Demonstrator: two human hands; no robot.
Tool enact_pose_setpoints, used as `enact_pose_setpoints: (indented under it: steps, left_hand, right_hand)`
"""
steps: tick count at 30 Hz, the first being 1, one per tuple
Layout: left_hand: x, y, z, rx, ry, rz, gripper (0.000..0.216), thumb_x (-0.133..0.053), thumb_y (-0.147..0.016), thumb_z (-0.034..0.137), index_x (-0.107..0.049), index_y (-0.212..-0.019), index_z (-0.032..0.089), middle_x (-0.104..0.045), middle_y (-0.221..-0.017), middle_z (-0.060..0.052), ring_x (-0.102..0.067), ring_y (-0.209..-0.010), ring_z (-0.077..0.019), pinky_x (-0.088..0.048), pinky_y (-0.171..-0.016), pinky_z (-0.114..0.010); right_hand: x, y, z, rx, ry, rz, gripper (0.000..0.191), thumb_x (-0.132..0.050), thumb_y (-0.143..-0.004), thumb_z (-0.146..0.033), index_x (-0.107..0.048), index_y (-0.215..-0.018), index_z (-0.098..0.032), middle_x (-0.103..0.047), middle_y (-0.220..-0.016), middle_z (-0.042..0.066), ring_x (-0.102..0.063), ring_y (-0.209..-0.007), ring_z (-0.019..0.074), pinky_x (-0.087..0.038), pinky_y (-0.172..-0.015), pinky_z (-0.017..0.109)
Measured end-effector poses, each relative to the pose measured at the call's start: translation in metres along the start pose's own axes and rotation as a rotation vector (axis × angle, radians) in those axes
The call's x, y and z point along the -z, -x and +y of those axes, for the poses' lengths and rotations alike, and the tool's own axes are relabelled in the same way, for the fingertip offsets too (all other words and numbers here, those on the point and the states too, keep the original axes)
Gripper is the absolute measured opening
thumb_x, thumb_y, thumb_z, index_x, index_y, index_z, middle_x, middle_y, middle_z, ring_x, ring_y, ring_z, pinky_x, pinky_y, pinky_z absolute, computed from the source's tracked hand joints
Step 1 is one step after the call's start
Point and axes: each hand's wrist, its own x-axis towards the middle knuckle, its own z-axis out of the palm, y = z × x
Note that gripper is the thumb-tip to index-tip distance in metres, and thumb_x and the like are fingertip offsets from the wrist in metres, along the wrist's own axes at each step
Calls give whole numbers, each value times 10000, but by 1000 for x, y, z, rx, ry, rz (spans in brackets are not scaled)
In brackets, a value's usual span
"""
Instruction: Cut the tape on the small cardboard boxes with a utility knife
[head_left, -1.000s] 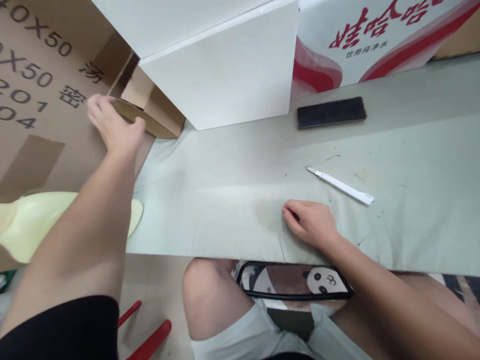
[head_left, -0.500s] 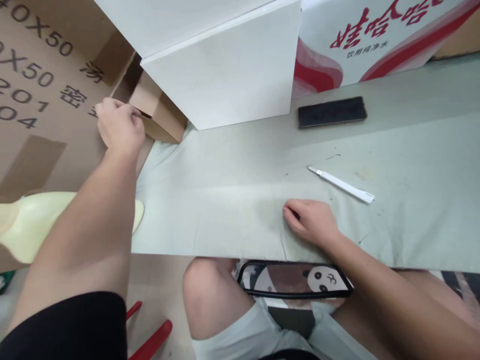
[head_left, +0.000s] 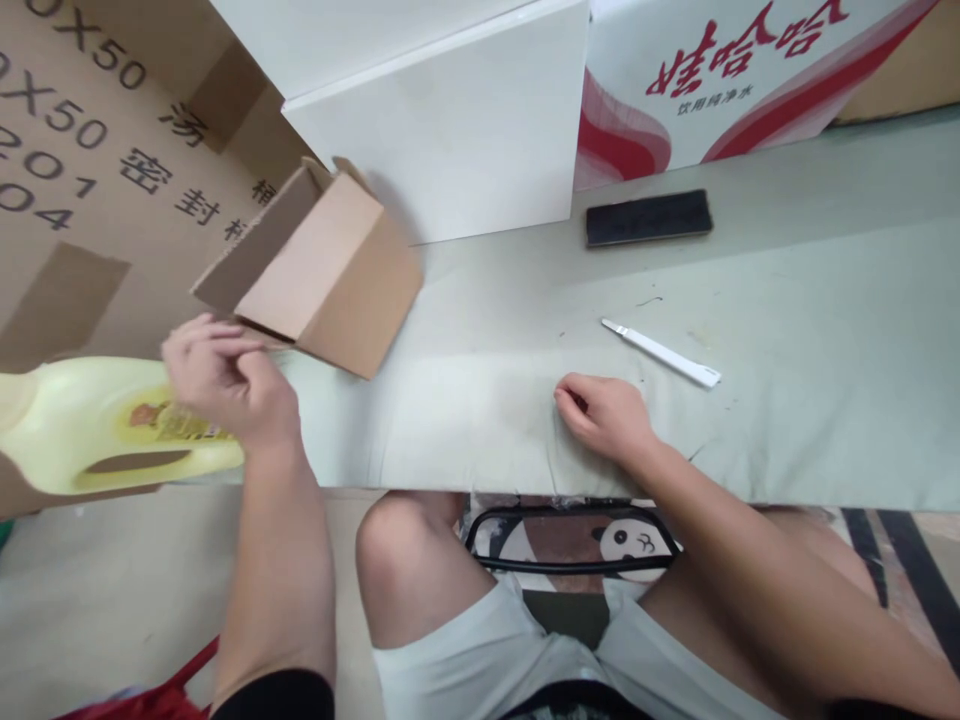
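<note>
Head view. Your left hand point(head_left: 229, 385) has its fingers curled and the thumb drawn in, apparently pinching the near flap of a small, open, tan cardboard box point(head_left: 322, 270); the knuckles hide the exact contact.

Caution: a hold on one flap alone may let the box swing, and a sharp pull may crease or tear that flap. A wide sweep of your left forearm may bump the pale-yellow plastic bottle with a moulded handle point(head_left: 112, 400), close to the left of that hand. A blind forward reach with your right hand point(head_left: 604, 415) may meet the grey tip of the slim, white-handled knife point(head_left: 660, 352); you cannot tell here whether its blade is bare.

Location: the box is just beyond and to the right of your left hand, and well to the left of your right hand. Your right hand rests on the pale-green cloth point(head_left: 465, 400), fingers loosely folded, with nothing visible in it. The knife lies beyond it and to its right.
</note>
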Motion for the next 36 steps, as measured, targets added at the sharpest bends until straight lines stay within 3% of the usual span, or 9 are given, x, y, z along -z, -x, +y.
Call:
enact_pose_setpoints:
  steps: [4,8,14,18,23,27,30,33,36]
  left_hand:
    - [1,8,35,75,370,269,71,-499,-512,212,-444,-474,236,-382,-587,-3,-567,-696,-207,-518,-878,-474]
    - [-20,12,71,111,618,253,69,-487,-454,202,-418,-459,200,-327,-553,-7,-505,-625,-171,-453,-790,-422]
    - [-42,21,94,97,758,-18,38,-515,-452,215,-483,-464,231,-337,-534,-48,-493,-608,-209,-438,-721,-466]
    - [-51,21,101,170,768,-193,47,-521,-455,223,-532,-487,257,-443,-549,-53,-560,-636,-229,-469,-684,-457]
    - [-63,15,111,282,827,-300,196,-551,-618,188,-721,-657,276,-649,-695,-25,-643,-724,-204,-514,-745,-399]
    - [-56,10,119,117,497,-502,210,-627,-849,240,-826,-898,287,-741,-1012,-43,-693,-1015,-240,-549,-922,-422]
    - [-39,7,124,1,365,-651,173,-684,-890,341,-835,-849,269,-724,-1141,-75,-700,-1085,-271,-570,-946,-448]
    - [-20,2,124,-30,490,-772,233,-680,-920,411,-843,-813,283,-700,-1288,-79,-674,-1218,-314,-583,-977,-482]
    - [-9,1,122,-41,654,-869,243,-657,-957,447,-866,-872,358,-660,-1449,-24,-592,-1383,-348,-475,-1167,-585]
  right_hand:
    - [7,-4,-2,19,-107,64,256,-459,-910,-355,-595,-747,-212,-611,-602,22,-521,-571,153,-323,-592,291]
    - [16,-12,1,30,-237,194,253,-456,-934,-391,-627,-962,-207,-649,-720,26,-578,-626,157,-437,-633,296]
    - [31,-29,16,126,-569,604,374,-419,-958,-526,-513,-1209,-265,-637,-989,70,-644,-842,226,-517,-696,370]
    - [43,-41,22,265,-632,768,387,-405,-957,-533,-500,-1255,-305,-621,-1166,73,-647,-1064,260,-543,-910,445]
    - [51,-45,26,316,-567,705,606,-208,-960,-736,-467,-1352,-353,-581,-1349,98,-615,-1265,298,-531,-1014,511]
    - [58,-40,21,425,-582,739,592,-418,-925,-728,-435,-1421,-405,-476,-1508,69,-517,-1424,324,-498,-1091,549]
    - [63,-36,14,477,-549,745,459,-425,-975,-618,-528,-1359,-389,-500,-1487,50,-481,-1462,318,-406,-1195,575]
    - [64,-32,10,485,-569,731,461,-325,-1009,-607,-605,-1282,-361,-545,-1446,48,-503,-1440,313,-374,-1221,602]
    - [64,-28,10,482,-592,708,494,-292,-1024,-588,-666,-1220,-333,-563,-1440,45,-515,-1433,297,-362,-1241,585]
